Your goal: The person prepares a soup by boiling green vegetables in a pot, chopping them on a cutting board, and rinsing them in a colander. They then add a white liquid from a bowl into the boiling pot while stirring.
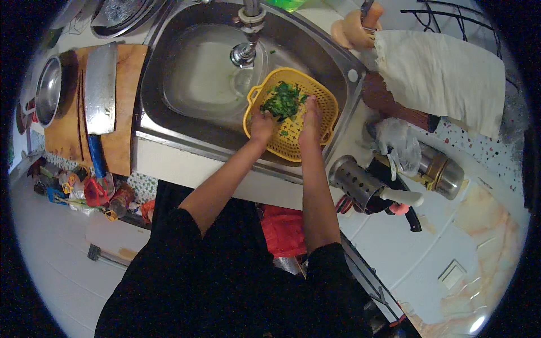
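Observation:
A yellow plastic colander basket (325, 101) sits in the right part of the stainless steel sink (186, 118). Wet chopped leafy greens (282, 100) lie heaped inside it, with a few loose bits on its perforated floor. My left hand (263, 126) is inside the basket at the near left edge of the heap, fingers bent against the leaves; whether they grip any is hidden. On the heap's right side, my right hand (311, 118) is held flat with its fingers extended, touching or very near the greens.
A faucet (244, 55) hangs over the sink behind the basket. To the left, a cleaver (100, 88) and a metal bowl (48, 91) rest on a wooden cutting board (122, 88). On the right are a perforated metal utensil holder (359, 183), a steel flask (444, 169) and a white cloth (444, 76).

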Demonstrator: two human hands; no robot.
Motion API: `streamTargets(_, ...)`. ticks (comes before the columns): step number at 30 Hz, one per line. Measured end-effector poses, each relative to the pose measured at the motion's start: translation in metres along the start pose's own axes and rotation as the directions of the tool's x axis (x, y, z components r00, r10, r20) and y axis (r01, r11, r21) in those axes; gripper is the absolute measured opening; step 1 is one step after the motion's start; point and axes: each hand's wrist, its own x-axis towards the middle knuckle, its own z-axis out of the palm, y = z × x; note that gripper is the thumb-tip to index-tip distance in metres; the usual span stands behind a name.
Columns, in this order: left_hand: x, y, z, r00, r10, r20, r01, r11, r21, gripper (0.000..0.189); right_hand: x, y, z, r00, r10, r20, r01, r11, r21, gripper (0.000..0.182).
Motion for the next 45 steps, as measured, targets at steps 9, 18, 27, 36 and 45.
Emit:
streamTargets(9, 0.006, 0.004, 0.026, 0.994, 0.061, -0.091, -0.061, 0.998, 0.001, 0.047, 0.045, 0.038, 0.03, 0.868, -0.488, -0.085, 0.402, 0.793, -0.458, 0.042)
streamTargets(18, 0.005, -0.015, 0.008, 0.947, 0.304, 0.106, -0.317, 0.827, 0.465, 0.054, 0.0, 0.03, 0.02, 0.702, -0.71, 0.054, 0.658, 0.619, -0.429, 0.032)
streamTargets(27, -0.029, 0.045, 0.001, 0.832, 0.194, 0.521, -0.283, 0.954, 0.097, 0.037, -0.027, 0.016, -0.026, 0.78, -0.523, 0.343, 0.618, 0.556, -0.556, 0.046)
streamTargets(36, -0.065, 0.094, 0.009, 0.566, 0.572, 0.594, -0.82, 0.47, 0.328, 0.045, -0.03, -0.011, -0.052, 0.861, -0.233, 0.451, -0.194, 0.67, 0.717, 0.071)
streamTargets(45, -0.075, 0.091, 0.09, 0.708, 0.698, -0.106, -0.706, 0.698, -0.119, 0.04, -0.038, 0.0, -0.041, 0.902, -0.309, 0.3, 0.227, 0.933, 0.279, 0.065)
